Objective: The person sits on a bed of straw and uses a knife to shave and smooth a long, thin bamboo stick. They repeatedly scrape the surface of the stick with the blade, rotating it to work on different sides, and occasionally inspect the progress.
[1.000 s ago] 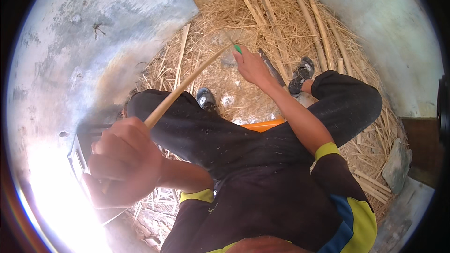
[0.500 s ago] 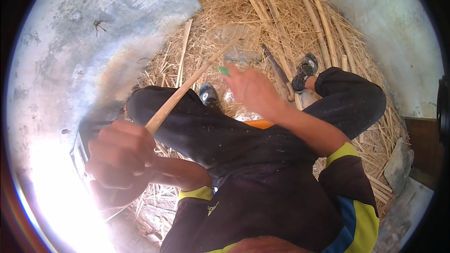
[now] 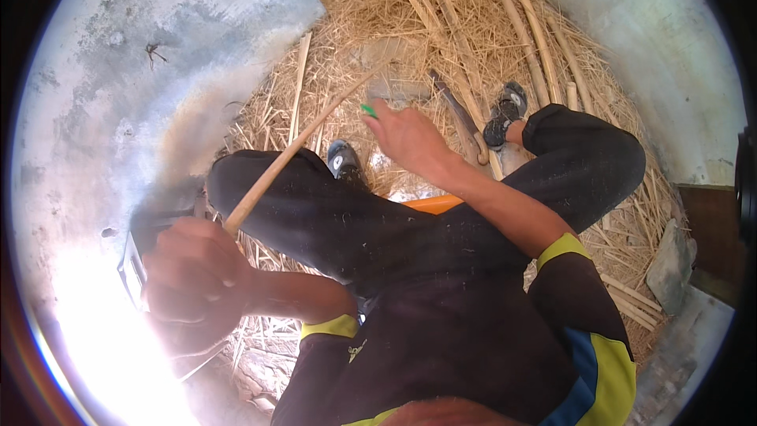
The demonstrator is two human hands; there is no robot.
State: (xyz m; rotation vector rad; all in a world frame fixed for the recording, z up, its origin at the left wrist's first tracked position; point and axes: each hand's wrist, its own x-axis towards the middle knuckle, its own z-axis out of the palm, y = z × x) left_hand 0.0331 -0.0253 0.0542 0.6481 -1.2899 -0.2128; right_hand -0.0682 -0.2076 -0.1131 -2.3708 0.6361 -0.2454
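Note:
A long, pale peeled stick [image 3: 292, 150] slants up and to the right from my left hand [image 3: 193, 280]. That hand is closed round its thick lower end, beside my left knee, and strong glare washes over it. My right hand [image 3: 414, 142] is closed, just right of the stick's thin far part. A small bright green piece [image 3: 369, 111] sticks out at its fingertips; the rest is hidden in the fingers. Whether this piece touches the stick I cannot tell. Below the right wrist, between my legs, part of an orange object [image 3: 434, 203] shows.
A dark, long tool [image 3: 457, 110] with a hooked wooden end lies by my right shoe [image 3: 505, 114]. Several long sticks [image 3: 532, 39] rest on the shavings [image 3: 347, 39] covering the floor. Pale walls [image 3: 236, 24] stand left and right. A stone slab [image 3: 672, 272] leans at right.
The stick and both hands have shifted slightly left, along with the whole view. My right hand is a little higher, its fingers still closed at the green piece. My left hand keeps its hold.

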